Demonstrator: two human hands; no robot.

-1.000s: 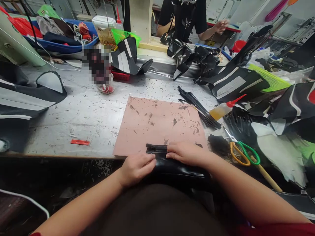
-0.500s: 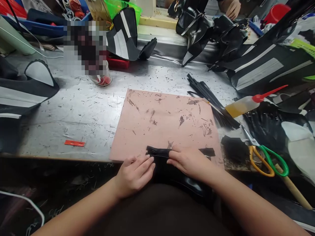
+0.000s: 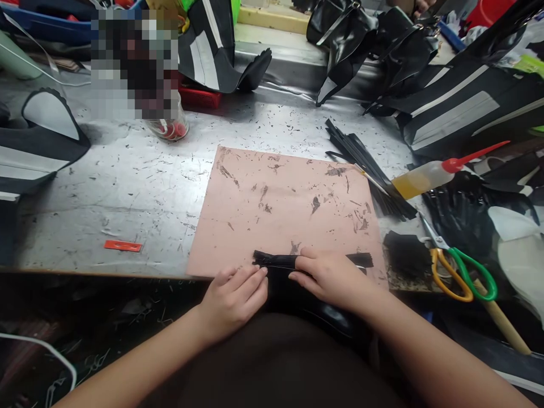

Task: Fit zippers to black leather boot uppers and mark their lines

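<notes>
Tape (image 3: 276, 261), black and zipper-like, is lying over the near edge of a pink mat (image 3: 263, 209) at bottom centre, along a glossy black piece (image 3: 283, 290). Its right end is now sticking out past the right hand (image 3: 329, 275), where barely a corner was showing a second ago, so it is probably running straighter. That hand is clamping the tape, thumb below the fingers; the left hand (image 3: 238, 294) is reaching inward, fingers together just below the tape's left end, grip unclear. Scissors (image 3: 437, 238) are lying at right of the frame.
</notes>
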